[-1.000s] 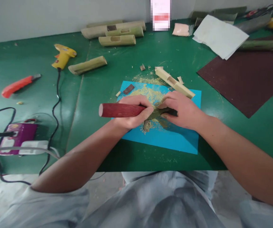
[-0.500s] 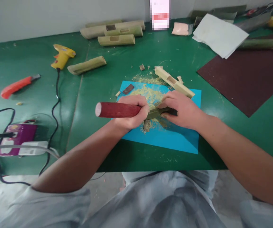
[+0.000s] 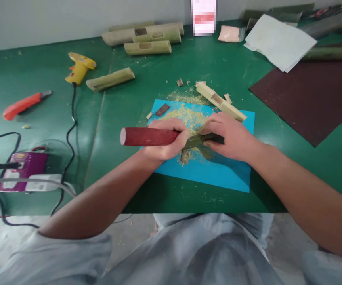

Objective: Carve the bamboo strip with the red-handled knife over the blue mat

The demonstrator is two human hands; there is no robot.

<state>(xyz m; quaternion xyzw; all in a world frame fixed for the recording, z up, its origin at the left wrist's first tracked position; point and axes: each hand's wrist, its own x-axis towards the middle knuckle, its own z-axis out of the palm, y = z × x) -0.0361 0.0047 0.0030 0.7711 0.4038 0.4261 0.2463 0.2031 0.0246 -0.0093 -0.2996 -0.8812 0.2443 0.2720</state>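
My left hand (image 3: 169,140) is wrapped round the thick dark-red handle (image 3: 147,137) of a tool, its pale round end pointing left. From that fist a flat dark-olive piece (image 3: 195,141) runs right to my right hand (image 3: 228,136). The fingers and thumb of that hand pinch it, and a dark end shows under them. Whether this piece is the tool's blade or bamboo, I cannot tell. Below the hands lies a blue sheet (image 3: 218,176), strewn with yellowish sawdust (image 3: 188,115). A cut bamboo piece with a notch (image 3: 233,111) rests behind my right hand.
A yellow glue gun (image 3: 80,67), a red-handled cutter (image 3: 25,105) and a purple box with cables (image 3: 37,162) occupy the left. Notched bamboo tubes (image 3: 147,48) line the back. White paper (image 3: 277,41) and a dark-brown sheet (image 3: 310,99) lie at right.
The camera view has shifted slightly, so everything sits a little to the right. Both hands keep the same hold, with hardly any movement.
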